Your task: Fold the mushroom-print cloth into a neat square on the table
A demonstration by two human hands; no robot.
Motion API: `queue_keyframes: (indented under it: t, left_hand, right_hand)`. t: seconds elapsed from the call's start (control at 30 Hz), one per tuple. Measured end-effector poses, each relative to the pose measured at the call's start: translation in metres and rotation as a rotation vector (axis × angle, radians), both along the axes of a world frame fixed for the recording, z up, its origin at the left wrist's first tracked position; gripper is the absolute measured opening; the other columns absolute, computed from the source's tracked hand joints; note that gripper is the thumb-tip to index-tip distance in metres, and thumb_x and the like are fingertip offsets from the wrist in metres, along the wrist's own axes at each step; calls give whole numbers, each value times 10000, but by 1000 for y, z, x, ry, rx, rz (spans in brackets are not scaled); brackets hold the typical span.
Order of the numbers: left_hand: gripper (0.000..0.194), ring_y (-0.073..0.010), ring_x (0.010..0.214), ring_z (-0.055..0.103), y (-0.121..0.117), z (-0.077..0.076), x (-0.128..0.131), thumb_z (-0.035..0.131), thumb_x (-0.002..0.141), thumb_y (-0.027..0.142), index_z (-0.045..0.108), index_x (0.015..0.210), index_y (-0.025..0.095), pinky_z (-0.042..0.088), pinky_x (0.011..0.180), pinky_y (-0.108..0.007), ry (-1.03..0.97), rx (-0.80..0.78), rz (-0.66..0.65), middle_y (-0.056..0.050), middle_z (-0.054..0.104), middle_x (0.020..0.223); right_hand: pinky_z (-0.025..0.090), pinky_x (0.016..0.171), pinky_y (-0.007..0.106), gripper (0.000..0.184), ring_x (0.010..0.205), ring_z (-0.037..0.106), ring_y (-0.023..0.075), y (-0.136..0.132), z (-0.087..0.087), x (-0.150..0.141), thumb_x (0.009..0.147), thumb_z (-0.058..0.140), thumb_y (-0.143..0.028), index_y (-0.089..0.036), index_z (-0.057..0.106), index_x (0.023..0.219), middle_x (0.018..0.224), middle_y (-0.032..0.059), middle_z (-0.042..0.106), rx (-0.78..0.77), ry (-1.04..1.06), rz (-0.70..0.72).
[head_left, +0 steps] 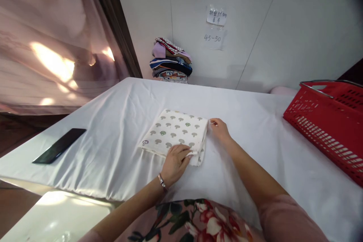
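Note:
A white cloth (172,130) printed with grey mushrooms, and a few green and purple ones, lies folded in the middle of the table. My left hand (176,160), a bracelet at its wrist, rests at the cloth's near edge. Its fingers are closed on the fabric near the right corner, where an underlying layer sticks out slightly. At the far right corner, my right hand (220,128) has its fingers curled in a pinch on the cloth's edge. The exact fingertip contact there is small and hard to make out.
A white sheet (113,121) with wrinkles covers the table. To the left lies a dark flat object (61,145). A red plastic basket (320,124) stands at the right. Folded textiles (171,62) are stacked beyond the far edge, near wall notes (216,17).

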State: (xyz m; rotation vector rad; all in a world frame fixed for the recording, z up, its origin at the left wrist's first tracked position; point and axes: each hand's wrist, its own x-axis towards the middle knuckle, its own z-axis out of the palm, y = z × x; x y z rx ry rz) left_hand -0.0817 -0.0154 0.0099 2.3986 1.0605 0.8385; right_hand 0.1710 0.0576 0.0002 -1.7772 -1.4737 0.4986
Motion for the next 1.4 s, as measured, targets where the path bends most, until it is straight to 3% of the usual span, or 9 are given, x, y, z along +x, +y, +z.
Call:
queue_keyframes:
  t: [0.17, 0.3, 0.4, 0.6, 0.77, 0.9, 1.03, 1.17, 1.4]
  left_hand:
    - [250, -182, 951, 555, 3, 2, 1, 441, 874, 241, 664, 988, 242, 413, 873, -360, -107, -101, 54, -33, 648, 1008]
    - [280, -167, 899, 574, 5, 1, 0, 415, 878, 221, 630, 1057, 234, 444, 830, -323, -173, -161, 80, -31, 652, 969]
    - [304, -177, 943, 566, 3, 1, -2, 418, 855, 170, 608, 1085, 226, 444, 851, -343, -172, -85, 72, -44, 643, 1004]
    - [355, -217, 1082, 501, -11, 2, -9, 509, 790, 161, 575, 1128, 248, 334, 996, -458, 87, 126, -157, -65, 595, 1107]
    - [320, -233, 1085, 484, -11, 2, -11, 547, 786, 194, 573, 1104, 222, 363, 963, -432, 133, 156, -138, -79, 576, 1122]
    - [183, -190, 924, 543, -4, 5, -7, 465, 858, 258, 624, 938, 216, 416, 852, -346, 5, 3, -54, -47, 621, 943]
    - [287, -143, 680, 524, 1, 11, -3, 390, 886, 374, 587, 774, 198, 424, 637, -251, -207, -313, 236, 6, 559, 684]
    - [267, -132, 654, 501, 1, 12, -1, 421, 868, 383, 579, 758, 198, 402, 615, -234, -267, -357, 247, 23, 527, 655]
    - [173, -156, 836, 560, -6, 5, -4, 466, 858, 254, 630, 853, 198, 439, 778, -289, -227, -130, 61, -39, 623, 879]
  right_hand:
    - [423, 665, 242, 212, 789, 562, 147, -54, 4, -20, 778, 444, -221, -205, 637, 862, 880, 15, 633, 109, 63, 167]
    - [420, 682, 258, 200, 764, 550, 152, -82, 1, -36, 776, 465, -195, -219, 645, 859, 819, 16, 610, 113, 16, 251]
    - [418, 703, 267, 198, 758, 544, 155, -90, 1, -43, 783, 477, -198, -226, 657, 859, 784, 14, 595, 103, -7, 277]
    - [426, 655, 259, 195, 691, 552, 146, -94, 2, -48, 784, 482, -266, -222, 673, 781, 750, 6, 621, 32, 114, 241]
    - [445, 668, 267, 200, 716, 572, 153, -97, -2, -47, 761, 489, -290, -209, 671, 782, 785, 13, 651, -11, 224, 213]
    - [457, 668, 275, 204, 725, 580, 159, -97, -5, -46, 758, 496, -300, -210, 670, 815, 806, 16, 663, -22, 263, 197]
    - [462, 682, 281, 210, 723, 577, 158, -95, -8, -45, 771, 507, -300, -207, 667, 872, 823, 17, 661, -17, 271, 195]
    - [448, 719, 279, 216, 760, 562, 156, -95, -4, -48, 795, 489, -222, -219, 661, 925, 809, 16, 618, 52, 100, 259]
    - [428, 782, 294, 225, 957, 491, 200, -101, 12, -63, 818, 526, -178, -250, 656, 987, 1009, 49, 572, 72, -376, 512]
